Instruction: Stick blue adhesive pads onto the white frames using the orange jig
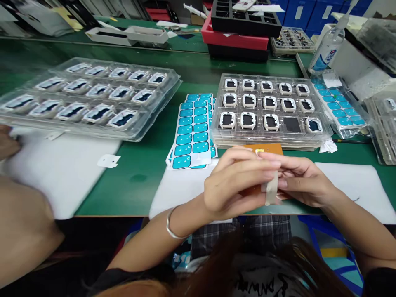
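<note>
Above the near edge of the bench, my left hand point(236, 183) and my right hand point(305, 181) are brought together. Between their fingers they grip a small off-white watch case point(271, 190), turned edge-on; its face and inner side are hidden. The fingers of both hands are bent and closed around it. Partly behind my hands lies an orange-brown board point(274, 147) with a small yellow-white patch. Just beyond it stands a clear plastic tray point(216, 138) holding white square watch cases point(248, 120). Sheets of blue rounded stickers point(201, 136) lie left of that tray.
Another tray point(142, 134) of watch cases stands at left, near a co-worker's arm point(21, 231). White foam mats point(355, 185) line the front edge. More blue stickers point(338, 105) and a pump bottle point(329, 49) are at right. Stacked red and black trays point(236, 37) stand behind.
</note>
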Demonstrator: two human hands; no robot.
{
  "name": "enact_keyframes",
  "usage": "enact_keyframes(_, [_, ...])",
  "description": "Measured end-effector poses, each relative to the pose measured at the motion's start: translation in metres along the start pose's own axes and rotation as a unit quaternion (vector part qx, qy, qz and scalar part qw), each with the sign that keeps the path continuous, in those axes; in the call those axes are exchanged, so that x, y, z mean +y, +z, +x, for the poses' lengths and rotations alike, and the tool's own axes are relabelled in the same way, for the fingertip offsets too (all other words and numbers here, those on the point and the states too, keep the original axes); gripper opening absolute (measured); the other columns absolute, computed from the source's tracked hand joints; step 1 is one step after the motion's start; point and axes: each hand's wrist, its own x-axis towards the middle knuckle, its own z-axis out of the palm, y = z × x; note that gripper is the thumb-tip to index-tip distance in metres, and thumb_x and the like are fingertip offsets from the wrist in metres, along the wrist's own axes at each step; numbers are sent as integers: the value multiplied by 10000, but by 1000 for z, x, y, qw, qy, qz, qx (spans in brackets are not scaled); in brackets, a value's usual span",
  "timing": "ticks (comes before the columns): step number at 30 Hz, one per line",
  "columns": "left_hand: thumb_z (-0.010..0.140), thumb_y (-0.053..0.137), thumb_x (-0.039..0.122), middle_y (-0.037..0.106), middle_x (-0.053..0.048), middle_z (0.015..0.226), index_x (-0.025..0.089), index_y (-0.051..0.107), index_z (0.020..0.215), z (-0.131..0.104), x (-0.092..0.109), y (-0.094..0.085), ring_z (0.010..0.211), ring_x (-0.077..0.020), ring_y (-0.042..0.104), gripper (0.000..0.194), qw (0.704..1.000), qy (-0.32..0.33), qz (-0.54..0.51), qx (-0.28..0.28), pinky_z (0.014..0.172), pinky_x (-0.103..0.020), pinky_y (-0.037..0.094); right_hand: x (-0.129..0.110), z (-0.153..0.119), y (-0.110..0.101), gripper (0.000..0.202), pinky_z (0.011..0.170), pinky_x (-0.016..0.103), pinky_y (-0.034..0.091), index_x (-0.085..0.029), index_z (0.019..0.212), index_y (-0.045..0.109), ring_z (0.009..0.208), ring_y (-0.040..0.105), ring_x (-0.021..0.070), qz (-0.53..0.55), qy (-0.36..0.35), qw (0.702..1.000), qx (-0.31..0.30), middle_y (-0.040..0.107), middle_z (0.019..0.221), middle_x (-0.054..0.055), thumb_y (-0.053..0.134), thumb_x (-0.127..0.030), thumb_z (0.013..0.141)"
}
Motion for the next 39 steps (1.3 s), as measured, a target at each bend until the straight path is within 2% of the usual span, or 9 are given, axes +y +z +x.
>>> enact_keyframes(3, [851,748,352,752,-52,1067,245,543,1238,-1,-1,-1,963,-178,663,451,1000,-9,16,17,819,-365,572,-1,1,2,398,615,161,500,-343,1217,698,751,667,83,25,13,999,17,733,1021,-10,728,-177,856])
enact_keyframes(7, [918,657,262,744,-66,1104,203,580,1186,-3,0,-3,988,-173,645,285,999,7,35,2,847,-365,548,-1,2,3,354,567,154,473,-320,1186,718,656,622,64,33,21,999,36,735,998,-5,738,-200,854])
enact_keyframes(12, [950,613,281,749,-63,1049,187,599,1064,-2,0,-2,958,-159,626,149,999,12,39,23,836,-342,537,0,0,4,335,689,190,512,-290,1193,720,706,627,66,31,10,999,42,733,945,-13,724,-193,873])
enact_keyframes(16, [919,658,299,753,-44,1018,206,602,1006,-2,-1,-2,930,-165,612,139,998,18,52,22,814,-339,550,0,-1,4,298,803,228,538,-317,1163,731,791,675,90,17,2,999,46,747,940,-24,728,-216,883])
enact_keyframes(22, [889,693,258,758,-22,989,219,603,970,-1,1,-5,902,-168,610,128,998,27,64,8,788,-342,563,4,-3,3,279,905,221,535,-356,1172,718,896,708,86,-11,-4,999,46,724,1179,-26,710,-251,914])
enact_keyframes(28, [911,665,239,757,8,962,228,602,962,-1,3,-5,890,-163,601,81,997,20,80,7,782,-337,557,4,-2,3,262,987,297,538,-336,1159,721,1062,692,146,-37,-24,997,57,699,1235,-9,719,-264,907])
enact_keyframes(33, [907,670,228,760,14,952,231,615,965,-2,4,-6,905,-166,600,80,996,14,83,4,787,-342,551,3,-2,5,231,1003,323,542,-331,1116,739,1134,666,173,-50,-30,996,70,707,1216,-12,727,-262,896])
enact_keyframes(39, [897,683,227,766,15,937,237,637,970,-4,5,-7,914,-174,601,87,995,4,95,2,794,-363,537,3,0,6,224,965,338,565,-333,1100,747,1107,677,186,-64,-35,994,81,708,1214,-7,735,-271,885])
